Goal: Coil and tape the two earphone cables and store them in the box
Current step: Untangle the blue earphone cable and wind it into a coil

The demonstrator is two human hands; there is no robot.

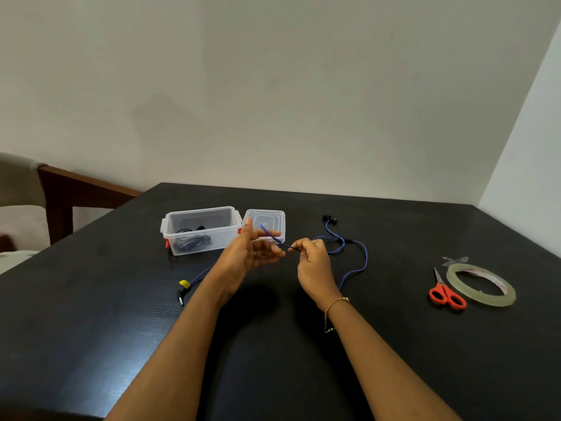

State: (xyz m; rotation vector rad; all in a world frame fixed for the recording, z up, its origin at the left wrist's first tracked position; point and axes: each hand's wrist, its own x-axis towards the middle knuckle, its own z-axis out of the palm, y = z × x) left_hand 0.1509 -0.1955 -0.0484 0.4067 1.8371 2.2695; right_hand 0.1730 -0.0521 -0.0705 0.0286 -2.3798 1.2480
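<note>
Box first, far left on the dark table: clear plastic, open, with a black earphone cable already lying inside, its lid set just beside it on the right. Nearer me, the plug end of the blue earphone cable rests on the table with a yellow tag.

From there the blue cable runs up behind my left hand, which I hold with straight, spread fingers; a strand crosses them, so that hand serves as a former rather than clenching anything. My right hand pinches the same cable between thumb and fingertips.

Beyond it the cable trails in loose loops to the earbuds, farther back. I judge it light, thin, limp and a bit springy, so loops may slip unless pinched where the strands cross.

Far right lie red-handled scissors and touching them a tape roll, both untouched.
</note>
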